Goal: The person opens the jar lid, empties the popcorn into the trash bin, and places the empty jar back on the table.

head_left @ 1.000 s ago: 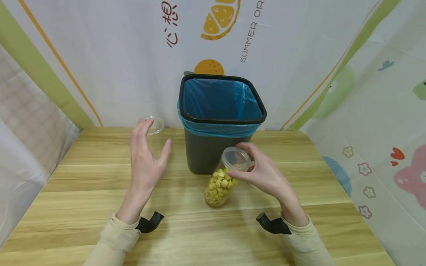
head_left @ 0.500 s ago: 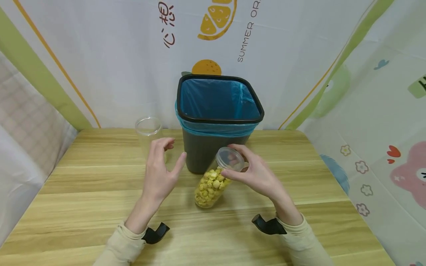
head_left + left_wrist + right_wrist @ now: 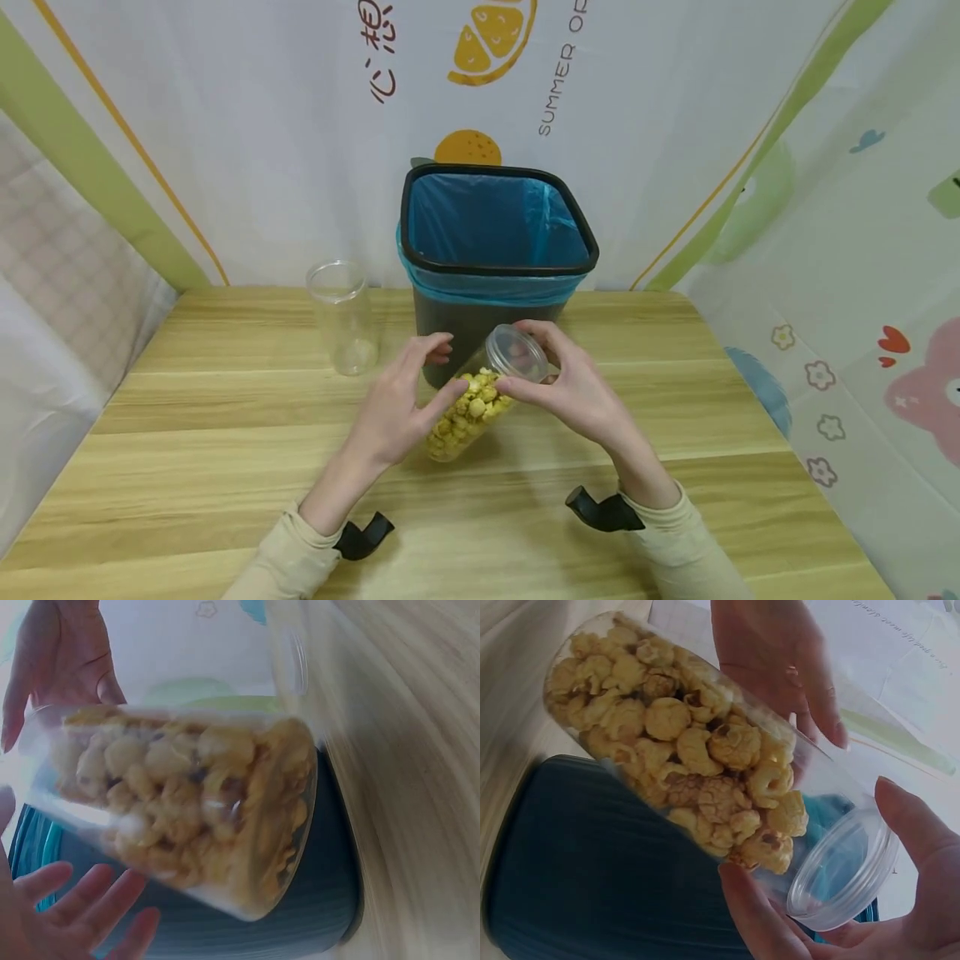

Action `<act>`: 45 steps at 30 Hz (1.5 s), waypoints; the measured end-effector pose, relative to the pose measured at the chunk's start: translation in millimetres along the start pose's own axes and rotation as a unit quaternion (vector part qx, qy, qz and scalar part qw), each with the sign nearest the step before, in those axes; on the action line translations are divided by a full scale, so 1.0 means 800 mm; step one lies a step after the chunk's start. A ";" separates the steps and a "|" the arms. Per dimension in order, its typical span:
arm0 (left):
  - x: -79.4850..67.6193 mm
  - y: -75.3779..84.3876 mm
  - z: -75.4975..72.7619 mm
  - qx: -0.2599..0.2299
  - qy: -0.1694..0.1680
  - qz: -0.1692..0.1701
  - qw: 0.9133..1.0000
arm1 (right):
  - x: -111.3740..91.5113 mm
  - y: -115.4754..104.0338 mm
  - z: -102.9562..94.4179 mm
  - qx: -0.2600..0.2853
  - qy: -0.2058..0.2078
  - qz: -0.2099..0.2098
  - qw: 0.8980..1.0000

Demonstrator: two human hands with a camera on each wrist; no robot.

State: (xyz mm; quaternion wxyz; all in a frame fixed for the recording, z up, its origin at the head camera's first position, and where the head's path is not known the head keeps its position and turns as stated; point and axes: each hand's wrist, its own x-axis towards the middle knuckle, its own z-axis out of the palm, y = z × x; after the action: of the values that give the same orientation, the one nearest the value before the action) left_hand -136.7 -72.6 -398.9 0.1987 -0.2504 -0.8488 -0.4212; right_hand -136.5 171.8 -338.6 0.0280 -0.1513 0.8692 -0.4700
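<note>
Above the table (image 3: 225, 467), the right hand (image 3: 585, 392) grips a popcorn jar (image 3: 474, 408), base slanting toward the near-left corner, the left hand (image 3: 399, 410) alongside, unclenched.

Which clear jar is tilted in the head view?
The popcorn jar gripped by the right hand, packed with yellow popcorn; the back-left jar stands upright with no such filling.
</note>
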 end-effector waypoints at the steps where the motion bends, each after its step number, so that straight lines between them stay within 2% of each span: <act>1: 0.000 0.001 0.001 0.004 -0.015 0.002 1.000 | 0.000 0.000 0.000 0.004 -0.001 0.000 1.000; 5: -0.002 0.004 0.004 0.015 -0.057 0.012 0.998 | -0.001 -0.003 0.000 0.017 -0.003 0.003 1.000; 8: -0.003 0.006 0.007 0.024 -0.072 0.012 0.997 | -0.001 -0.005 0.000 0.021 -0.002 0.005 1.000; 21: -0.003 0.009 0.011 0.057 -0.072 0.031 0.995 | 0.001 -0.010 0.003 0.027 0.006 0.002 1.000; 29: -0.002 0.008 0.011 0.066 -0.052 0.048 0.995 | 0.002 -0.008 0.004 0.036 -0.009 -0.001 0.999; 35: 0.001 0.007 0.008 0.071 -0.026 0.075 0.994 | 0.003 -0.006 -0.001 0.060 -0.037 -0.039 0.997; 39: 0.003 0.006 0.006 0.085 -0.010 0.088 0.992 | 0.002 -0.005 -0.005 0.030 -0.033 -0.056 0.997; 45: 0.003 0.003 0.005 0.105 0.018 0.107 0.989 | 0.003 -0.003 -0.006 -0.049 0.010 -0.064 0.997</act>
State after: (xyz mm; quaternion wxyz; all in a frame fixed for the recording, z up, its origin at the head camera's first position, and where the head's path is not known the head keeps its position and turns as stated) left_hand -137.8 -67.6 -398.4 0.2827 -0.3099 -0.8531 -0.3102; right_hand -139.5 173.8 -333.4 -0.0181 -0.2027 0.8800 -0.4291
